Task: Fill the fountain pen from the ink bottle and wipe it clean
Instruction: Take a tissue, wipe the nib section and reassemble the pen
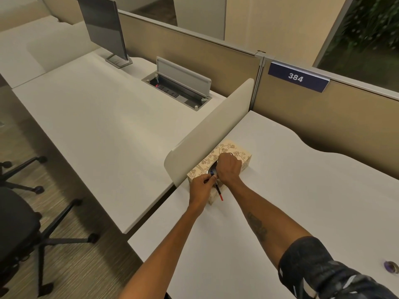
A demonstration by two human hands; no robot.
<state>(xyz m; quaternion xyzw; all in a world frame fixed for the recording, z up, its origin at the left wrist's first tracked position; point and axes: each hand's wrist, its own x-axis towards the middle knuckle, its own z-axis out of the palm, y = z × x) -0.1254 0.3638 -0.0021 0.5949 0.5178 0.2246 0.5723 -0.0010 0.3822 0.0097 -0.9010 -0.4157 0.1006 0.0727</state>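
While your left hand [201, 186] is gripping the fountain pen [218, 189], your right hand [230, 168] is reaching, fingers hidden, into the tissue box [237, 153]; next, pulling a tissue free.

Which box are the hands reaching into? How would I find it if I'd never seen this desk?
Look at the white desk below the blue 384 sign, then follow the low cream divider toward its near end. The tissue box sits right beside it, under both hands. It is the only box there, beige with a brown branch-and-flower print.
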